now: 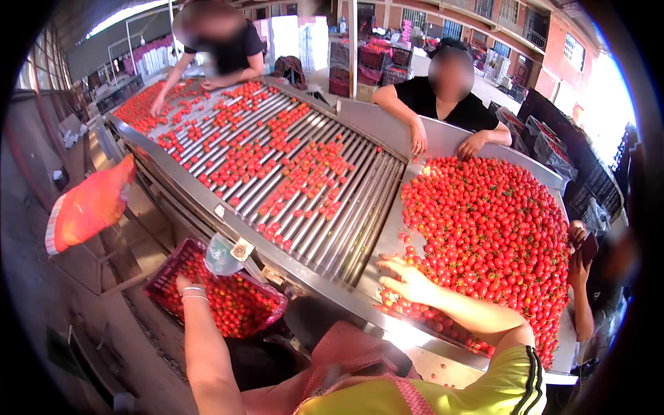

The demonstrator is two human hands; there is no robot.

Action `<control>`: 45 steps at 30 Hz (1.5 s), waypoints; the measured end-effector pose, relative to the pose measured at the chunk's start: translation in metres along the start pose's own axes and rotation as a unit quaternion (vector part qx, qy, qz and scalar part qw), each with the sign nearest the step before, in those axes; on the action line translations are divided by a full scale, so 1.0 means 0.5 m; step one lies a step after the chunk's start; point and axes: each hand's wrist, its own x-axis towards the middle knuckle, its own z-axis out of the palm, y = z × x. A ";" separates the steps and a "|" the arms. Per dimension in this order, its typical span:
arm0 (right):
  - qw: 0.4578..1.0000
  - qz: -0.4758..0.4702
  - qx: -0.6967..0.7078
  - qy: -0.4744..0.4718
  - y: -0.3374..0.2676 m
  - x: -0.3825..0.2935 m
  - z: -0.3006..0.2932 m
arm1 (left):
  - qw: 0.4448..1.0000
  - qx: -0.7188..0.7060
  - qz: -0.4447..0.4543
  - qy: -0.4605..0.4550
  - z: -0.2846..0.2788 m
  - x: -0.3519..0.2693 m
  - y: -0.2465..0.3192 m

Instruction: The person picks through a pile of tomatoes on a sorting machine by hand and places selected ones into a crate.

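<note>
My right hand, fingers spread, is over the near left edge of a big heap of small red tomatoes on the metal feed tray. Low on the left, my left hand reaches into a dark red plastic crate holding more tomatoes; its fingers are partly hidden and I cannot tell whether they hold anything. Left of the tray runs a metal roller conveyor with scattered tomatoes on its rollers. A clear plastic container hangs at the conveyor's side rail above the crate.
Across the tray a person has both hands at the heap's far edge. Another person reaches over the far end of the conveyor. At right, a person's hands hold a dark phone-like object. An orange cushion stands out at left.
</note>
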 end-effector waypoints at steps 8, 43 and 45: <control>0.971 0.126 0.200 -0.040 -0.056 -0.061 0.074 | 0.977 0.031 0.066 -0.200 -0.025 -0.224 -0.053; 0.960 0.026 0.277 0.030 0.068 -0.053 0.125 | 0.927 0.211 0.200 -0.238 -0.494 -0.617 -0.417; 0.963 0.023 0.267 0.027 0.081 -0.047 0.129 | 0.922 0.229 0.215 -0.227 -0.499 -0.613 -0.410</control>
